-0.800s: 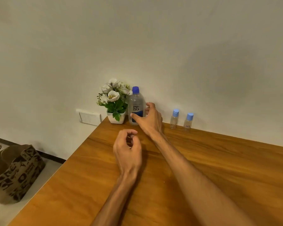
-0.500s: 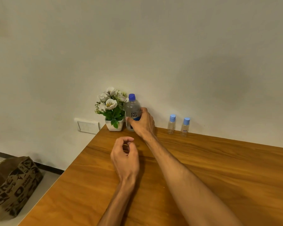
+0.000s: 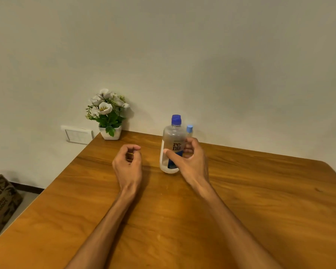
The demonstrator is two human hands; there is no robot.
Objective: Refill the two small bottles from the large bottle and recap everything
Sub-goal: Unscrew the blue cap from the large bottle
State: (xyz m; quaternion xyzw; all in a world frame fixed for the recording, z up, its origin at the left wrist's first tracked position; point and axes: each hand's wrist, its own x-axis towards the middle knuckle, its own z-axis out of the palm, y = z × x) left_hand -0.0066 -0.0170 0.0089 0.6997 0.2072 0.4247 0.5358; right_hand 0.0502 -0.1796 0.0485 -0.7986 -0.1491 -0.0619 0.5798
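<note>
Clear plastic large bottle (image 3: 172, 150) w/ dark-blue cap, upright at frame centre; my right hand (image 3: 190, 162) grips it, left hand (image 3: 128, 164) loosely curled, holding nothing, on wooden table (image 3: 260, 200).

A domestic room, most likely a home, is being suggested by what is being shown. A wooden table (image 3: 241, 200) with a warm grain is being seen pushed against a plain off-white wall (image 3: 182, 55). A small white pot of artificial flowers (image 3: 108, 115) is being displayed at the table's far corner, a wall socket plate (image 3: 77, 134) is being seen beside it, and a printed paper bag (image 3: 0, 202) is being kept on the pale floor at the left.
</note>
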